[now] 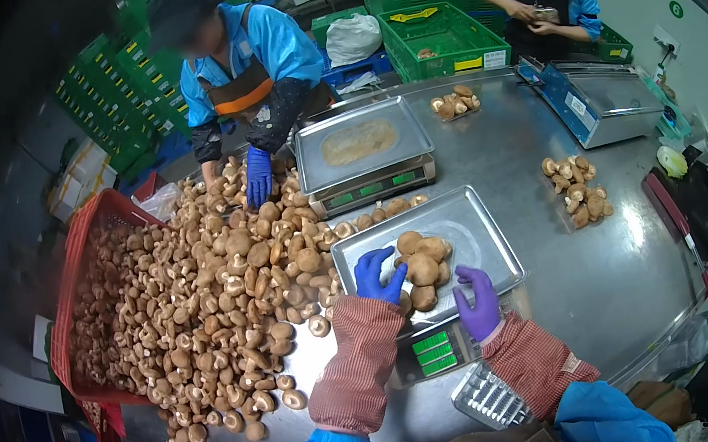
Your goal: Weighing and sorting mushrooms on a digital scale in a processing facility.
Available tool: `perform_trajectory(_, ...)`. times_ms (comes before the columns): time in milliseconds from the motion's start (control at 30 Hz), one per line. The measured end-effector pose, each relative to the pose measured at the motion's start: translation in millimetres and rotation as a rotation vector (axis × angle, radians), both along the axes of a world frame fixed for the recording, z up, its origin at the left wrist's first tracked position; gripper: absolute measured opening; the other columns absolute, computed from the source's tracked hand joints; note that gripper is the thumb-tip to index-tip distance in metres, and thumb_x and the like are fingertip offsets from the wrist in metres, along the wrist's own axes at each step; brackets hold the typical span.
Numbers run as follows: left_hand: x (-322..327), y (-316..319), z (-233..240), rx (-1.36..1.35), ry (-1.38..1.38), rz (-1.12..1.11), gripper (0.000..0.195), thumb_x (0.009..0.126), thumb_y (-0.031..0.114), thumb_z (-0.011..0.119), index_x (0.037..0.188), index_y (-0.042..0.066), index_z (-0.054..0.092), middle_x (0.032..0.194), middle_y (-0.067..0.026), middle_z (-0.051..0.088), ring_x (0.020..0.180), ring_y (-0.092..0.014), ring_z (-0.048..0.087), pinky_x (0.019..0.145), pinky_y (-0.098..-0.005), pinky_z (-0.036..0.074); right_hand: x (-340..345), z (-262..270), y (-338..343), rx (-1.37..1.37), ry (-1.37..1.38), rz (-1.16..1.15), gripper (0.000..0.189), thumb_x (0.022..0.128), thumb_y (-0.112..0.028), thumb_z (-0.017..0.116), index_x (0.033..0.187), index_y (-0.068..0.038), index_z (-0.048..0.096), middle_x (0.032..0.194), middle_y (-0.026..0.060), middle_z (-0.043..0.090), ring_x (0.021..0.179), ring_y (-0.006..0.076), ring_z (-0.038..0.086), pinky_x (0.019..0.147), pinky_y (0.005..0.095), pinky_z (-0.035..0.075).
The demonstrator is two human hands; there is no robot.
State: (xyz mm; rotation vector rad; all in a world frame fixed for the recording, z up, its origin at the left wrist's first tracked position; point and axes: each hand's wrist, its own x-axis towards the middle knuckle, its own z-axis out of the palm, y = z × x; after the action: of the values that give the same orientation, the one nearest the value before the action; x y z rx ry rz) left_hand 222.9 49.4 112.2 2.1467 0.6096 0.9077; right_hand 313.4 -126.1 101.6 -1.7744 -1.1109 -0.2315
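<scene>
A small group of brown shiitake mushrooms (pixel 422 269) lies on the metal pan (pixel 481 230) of a weighing scale, whose green display (pixel 434 349) is lit. My left hand (pixel 379 278), in a blue glove, is at the group's left side with thumb and fingers apart; whether it touches a mushroom I cannot tell. To the right, my right hand (pixel 478 304) in a purple glove hovers by the pan's near edge, fingers spread and holding nothing. A large heap of loose mushrooms (pixel 223 307) spreads left of the scale. By my right forearm rests a clear plastic tray (pixel 489 395).
A tipped red crate (pixel 65 316) borders the heap. Across the steel table (pixel 511 178) stands a second scale (pixel 363 141). A co-worker's gloved hand (pixel 259 175) reaches into the mushrooms. Filled packs (pixel 577 189) lie to the right, near a long knife (pixel 685 235).
</scene>
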Motion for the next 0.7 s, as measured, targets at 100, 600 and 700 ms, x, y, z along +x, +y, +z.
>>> perform_trajectory(100, -12.5, -1.9, -37.9, -0.207, -0.004, 0.093, 0.049, 0.073, 0.023, 0.064, 0.114, 0.003, 0.046, 0.11, -0.0173, 0.047, 0.106, -0.03, 0.043, 0.09, -0.036, 0.036, 12.3, -11.6, 21.9, -0.058, 0.555, -0.102, 0.046, 0.07, -0.002, 0.058, 0.114, -0.004, 0.044, 0.087, 0.0104, 0.054, 0.077, 0.0197, 0.054, 0.067, 0.0289, 0.045)
perform_trajectory(600, 41.4, -82.1, 24.9, -0.75, -0.106, -0.495, 0.056, 0.088, 0.039, 0.04, 0.128, 0.002, 0.028, 0.129, -0.0133, 0.034, 0.113, -0.026, 0.039, 0.091, -0.0384, 0.034, 109.8, -2.5, -130.1, 0.141, 1.443, 0.222, 0.036, 0.067, 0.005, 0.057, 0.097, -0.001, 0.039, 0.083, 0.008, 0.05, 0.078, 0.0183, 0.055, 0.065, 0.0308, 0.052)
perform_trajectory(700, 40.3, -99.2, 22.6, -0.785, -0.091, -0.454, 0.05, 0.088, 0.034, 0.04, 0.125, 0.002, 0.033, 0.126, -0.0135, 0.037, 0.112, -0.026, 0.041, 0.092, -0.0377, 0.034, 146.1, -27.7, -195.8, 0.228, 1.328, -0.003, 0.036, 0.068, 0.002, 0.057, 0.099, -0.002, 0.038, 0.085, 0.0101, 0.051, 0.074, 0.0193, 0.057, 0.063, 0.0313, 0.052)
